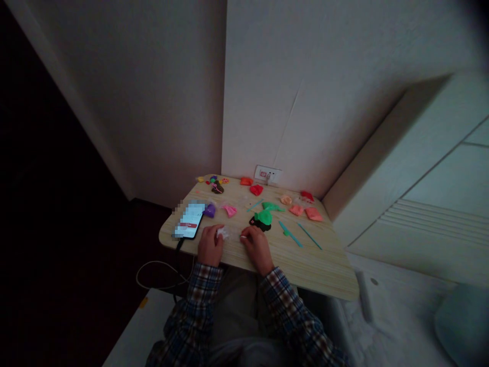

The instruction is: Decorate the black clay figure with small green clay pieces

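My left hand (211,246) is closed round a small white clay packet (223,233), part of which sticks out past the thumb. At the table's near side, my right hand (257,248) has its fingertips pinched together on a tiny white piece (243,236), too small to make out well. Just beyond my right hand lies a dark figure (260,224) topped with a bright green clay lump (263,217). A green packet (272,206) touches it from behind. Between my hands and the wall are a pink packet (229,210) and a purple packet (210,210).
A lit phone (190,220) with a cable lies left on the wooden table (313,275). Two blue-green modelling tools (291,234) lie to the right. Red packets (256,190), salmon packets (314,214) and a brown figure (217,187) sit near the wall, below a socket (268,174).
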### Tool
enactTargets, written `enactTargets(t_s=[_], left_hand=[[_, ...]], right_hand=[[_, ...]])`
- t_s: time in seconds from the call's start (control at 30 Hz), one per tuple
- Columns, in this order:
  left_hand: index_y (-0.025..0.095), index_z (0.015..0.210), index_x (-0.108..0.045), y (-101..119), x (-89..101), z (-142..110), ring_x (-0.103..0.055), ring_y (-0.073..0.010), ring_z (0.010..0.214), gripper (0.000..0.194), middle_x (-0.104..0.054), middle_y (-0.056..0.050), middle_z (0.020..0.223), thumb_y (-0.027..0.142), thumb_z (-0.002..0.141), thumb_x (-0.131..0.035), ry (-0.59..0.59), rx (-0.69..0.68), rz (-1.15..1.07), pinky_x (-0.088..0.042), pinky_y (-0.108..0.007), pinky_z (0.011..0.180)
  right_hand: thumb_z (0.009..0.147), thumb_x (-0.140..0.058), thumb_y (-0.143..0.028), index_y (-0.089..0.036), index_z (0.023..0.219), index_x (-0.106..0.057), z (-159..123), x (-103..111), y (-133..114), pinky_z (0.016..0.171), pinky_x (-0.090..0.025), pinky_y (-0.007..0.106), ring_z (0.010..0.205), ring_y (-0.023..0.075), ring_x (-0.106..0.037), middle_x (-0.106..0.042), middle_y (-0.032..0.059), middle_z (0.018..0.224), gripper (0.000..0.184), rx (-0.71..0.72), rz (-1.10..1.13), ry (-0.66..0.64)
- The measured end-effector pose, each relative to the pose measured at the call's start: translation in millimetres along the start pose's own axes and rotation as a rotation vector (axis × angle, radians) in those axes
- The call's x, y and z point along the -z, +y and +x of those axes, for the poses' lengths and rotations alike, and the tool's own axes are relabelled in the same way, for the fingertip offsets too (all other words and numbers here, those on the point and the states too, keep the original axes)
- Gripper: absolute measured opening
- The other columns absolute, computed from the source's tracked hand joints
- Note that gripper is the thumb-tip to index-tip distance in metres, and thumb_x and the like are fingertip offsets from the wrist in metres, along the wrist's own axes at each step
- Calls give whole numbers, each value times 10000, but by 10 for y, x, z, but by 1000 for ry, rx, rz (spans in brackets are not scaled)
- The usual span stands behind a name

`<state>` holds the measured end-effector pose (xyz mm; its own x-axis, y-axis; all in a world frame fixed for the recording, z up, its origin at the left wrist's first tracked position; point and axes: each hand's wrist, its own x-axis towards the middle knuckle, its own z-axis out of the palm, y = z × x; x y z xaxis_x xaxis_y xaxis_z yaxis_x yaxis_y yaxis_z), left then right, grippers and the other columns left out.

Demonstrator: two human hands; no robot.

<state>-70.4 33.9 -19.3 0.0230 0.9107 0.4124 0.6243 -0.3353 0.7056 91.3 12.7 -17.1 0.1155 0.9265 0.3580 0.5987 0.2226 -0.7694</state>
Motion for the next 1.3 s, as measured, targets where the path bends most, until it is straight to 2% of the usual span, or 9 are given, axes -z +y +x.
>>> enactTargets(t_s=[0.17,0.37,0.6,0.7,0.87,0.97,1.07,1.2,1.3], left_hand=[[182,981,-642,80,-122,95,-554,-222,933,276,-633,-67,964,115,801,-444,-61,-86,17,-453,-400,886],[169,1024,-647,123,-217,148,-509,-243,953,302,-605,-94,962,114,831,-421,-63,-132,81,-438,-430,898],[178,1058,-616,200,-190,116,-426,-321,1130,286,-460,-142,1274,291,796,-593,-44,-232,265,-405,-492,922],[150,973,-597,301,-183,156,-445,-346,1114,279,-519,-166,1212,326,761,-637,-90,-231,317,-407,-505,884],[172,832,-576,320,-130,213,-574,-242,891,101,-625,-73,857,242,836,-504,-137,-194,124,-427,-419,866],[166,1005,-564,289,-36,199,-615,-199,814,200,-651,-57,854,245,862,-451,-119,-113,0,-476,-330,762],[162,983,-587,329,64,174,-636,-198,846,224,-671,-63,888,292,855,-458,-152,20,-291,-483,-316,773],[152,852,-617,453,144,147,-644,-199,865,173,-685,-62,880,294,786,-543,-285,112,-575,-488,-309,801],[149,806,-624,514,175,125,-643,-193,834,137,-690,-50,831,256,724,-601,-378,131,-661,-493,-302,790]], right_hand=[[798,-533,-283,-185,795,-628,-187,149,-9,628,-432,275,657,162,-559,-622,25,704,136,-95,92,39],[839,-447,-393,-166,1028,-668,-356,399,128,620,-450,303,546,144,-528,-558,2,603,369,-148,213,60],[710,-612,-501,-165,993,-697,-416,508,200,574,-442,295,568,135,-512,-591,18,682,447,-215,379,-24],[719,-612,-526,-171,940,-703,-417,501,145,553,-430,277,541,128,-504,-574,-2,594,428,-239,462,-81],[771,-467,-587,-161,820,-670,-419,400,47,465,-394,252,476,117,-481,-540,6,556,475,-264,590,-107],[779,-424,-537,-158,814,-658,-406,310,-2,406,-350,236,426,95,-427,-544,17,600,447,-265,614,-103],[791,-422,-477,-165,855,-669,-355,245,-68,383,-301,226,398,91,-352,-471,-20,530,404,-241,566,-74],[787,-516,-423,-193,900,-661,-235,235,-210,531,-372,257,564,133,-440,-511,-2,637,294,-155,429,38],[783,-565,-364,-191,773,-632,-153,272,-328,601,-349,267,636,141,-436,-494,4,697,186,-88,329,104]])
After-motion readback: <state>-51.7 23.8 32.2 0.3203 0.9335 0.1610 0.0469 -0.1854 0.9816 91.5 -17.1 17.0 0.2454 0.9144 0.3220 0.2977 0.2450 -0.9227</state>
